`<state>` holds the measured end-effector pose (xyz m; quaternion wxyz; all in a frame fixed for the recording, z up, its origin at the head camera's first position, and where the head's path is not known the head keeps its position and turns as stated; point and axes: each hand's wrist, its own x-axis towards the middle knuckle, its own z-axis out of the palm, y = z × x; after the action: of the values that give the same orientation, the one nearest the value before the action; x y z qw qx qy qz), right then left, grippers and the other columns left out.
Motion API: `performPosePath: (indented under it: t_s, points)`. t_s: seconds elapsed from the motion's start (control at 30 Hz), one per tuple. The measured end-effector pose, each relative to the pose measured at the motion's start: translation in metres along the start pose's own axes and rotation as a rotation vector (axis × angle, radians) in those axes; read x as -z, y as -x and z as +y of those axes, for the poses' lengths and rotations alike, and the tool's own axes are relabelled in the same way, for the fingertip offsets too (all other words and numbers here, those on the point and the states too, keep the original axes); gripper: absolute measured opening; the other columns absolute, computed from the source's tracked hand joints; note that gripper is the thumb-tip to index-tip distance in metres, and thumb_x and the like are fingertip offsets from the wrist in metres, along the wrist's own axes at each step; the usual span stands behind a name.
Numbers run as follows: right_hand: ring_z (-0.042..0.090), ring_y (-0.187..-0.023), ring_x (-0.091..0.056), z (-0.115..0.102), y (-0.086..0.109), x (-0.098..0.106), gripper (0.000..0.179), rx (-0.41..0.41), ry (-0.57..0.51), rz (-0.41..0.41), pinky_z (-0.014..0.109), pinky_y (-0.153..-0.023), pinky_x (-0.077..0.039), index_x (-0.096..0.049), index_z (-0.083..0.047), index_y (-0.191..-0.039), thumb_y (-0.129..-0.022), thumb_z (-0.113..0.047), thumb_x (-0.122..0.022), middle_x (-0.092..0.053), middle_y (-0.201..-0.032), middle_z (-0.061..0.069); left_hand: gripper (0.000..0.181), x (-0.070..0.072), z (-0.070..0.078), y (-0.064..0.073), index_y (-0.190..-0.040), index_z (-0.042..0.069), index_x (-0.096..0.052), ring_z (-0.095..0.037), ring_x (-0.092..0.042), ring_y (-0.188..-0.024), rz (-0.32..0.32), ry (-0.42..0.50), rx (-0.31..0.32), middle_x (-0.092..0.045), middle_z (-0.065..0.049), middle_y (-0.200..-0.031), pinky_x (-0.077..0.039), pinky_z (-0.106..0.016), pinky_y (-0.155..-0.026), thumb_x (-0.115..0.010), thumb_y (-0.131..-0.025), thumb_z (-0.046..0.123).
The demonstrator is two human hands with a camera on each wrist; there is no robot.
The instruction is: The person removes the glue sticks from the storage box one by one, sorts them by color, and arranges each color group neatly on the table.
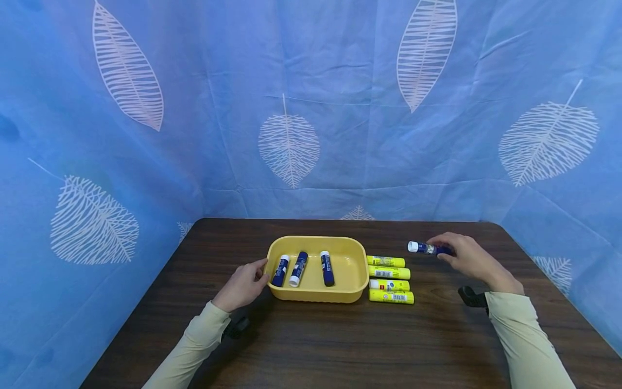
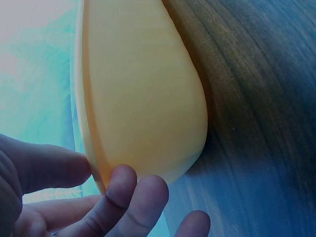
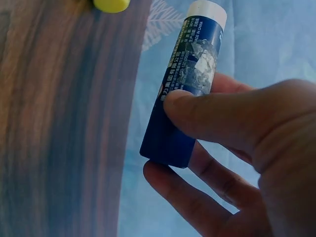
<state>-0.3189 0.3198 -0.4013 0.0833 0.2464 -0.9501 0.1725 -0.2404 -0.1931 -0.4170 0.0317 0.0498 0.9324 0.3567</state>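
Observation:
A blue glue stick (image 3: pixel 185 89) with a white end is pinched between the thumb and fingers of my right hand (image 1: pixel 471 259), above the table's right part. My left hand (image 1: pixel 245 283) pinches the left rim of a yellow plastic tray (image 1: pixel 316 296); in the left wrist view the thumb lies on one side of the rim and fingers on the other. Inside the tray lie a blue glue stick (image 1: pixel 280 271) at the left, a second glue stick (image 1: pixel 299 267) beside it and a third glue stick (image 1: pixel 327 269) near the middle.
Several yellow glue sticks (image 1: pixel 390 272) lie in a column against the tray's right side, between it and my right hand. Beneath everything is a dark wooden table (image 1: pixel 320 346). A blue curtain (image 1: pixel 340 146) with white leaf prints hangs behind and around the table.

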Motion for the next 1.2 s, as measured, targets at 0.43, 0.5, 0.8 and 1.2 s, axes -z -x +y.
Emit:
performPosePath:
  t_s: [0.43, 0.5, 0.8, 1.2]
  points:
    - [0.036, -0.097, -0.067, 0.016, 0.002, -0.018, 0.030, -0.044, 0.000, -0.063, 0.058, -0.085, -0.055, -0.070, 0.003, -0.117, -0.088, 0.008, -0.071, -0.070, -0.109, 0.020, 0.053, 0.000, -0.002, -0.002, -0.149, -0.005, -0.046, -0.023, -0.060, -0.077, 0.007, 0.017, 0.017, -0.066, -0.009, -0.098, -0.056, -0.028, -0.066, -0.062, -0.101, 0.009]
    - [0.036, -0.098, -0.066, 0.017, 0.002, -0.020, 0.030, -0.053, 0.002, -0.073, 0.060, -0.087, -0.054, -0.070, 0.002, -0.116, -0.087, 0.008, -0.072, -0.070, -0.110, 0.020, 0.053, -0.001, -0.003, -0.002, -0.149, -0.005, -0.046, -0.022, -0.060, -0.076, 0.008, 0.017, 0.014, -0.065, -0.009, -0.097, -0.056, -0.028, -0.065, -0.063, -0.101, 0.010]
    - [0.038, -0.100, -0.066, 0.019, 0.003, -0.027, 0.029, -0.068, -0.003, -0.111, 0.060, -0.087, -0.054, -0.071, 0.001, -0.115, -0.088, 0.008, -0.071, -0.069, -0.108, 0.018, 0.053, -0.002, -0.002, -0.001, -0.149, -0.005, -0.046, -0.021, -0.059, -0.074, 0.006, 0.017, 0.020, -0.064, -0.008, -0.095, -0.057, -0.028, -0.065, -0.063, -0.101, 0.009]
    - [0.040, -0.101, -0.066, 0.018, 0.003, -0.031, 0.027, -0.056, -0.002, -0.124, 0.059, -0.086, -0.054, -0.070, 0.002, -0.114, -0.087, 0.009, -0.071, -0.069, -0.109, 0.021, 0.053, -0.001, -0.002, -0.001, -0.149, -0.005, -0.046, -0.019, -0.058, -0.072, 0.001, 0.020, 0.015, -0.065, -0.008, -0.095, -0.056, -0.028, -0.064, -0.063, -0.101, 0.010]
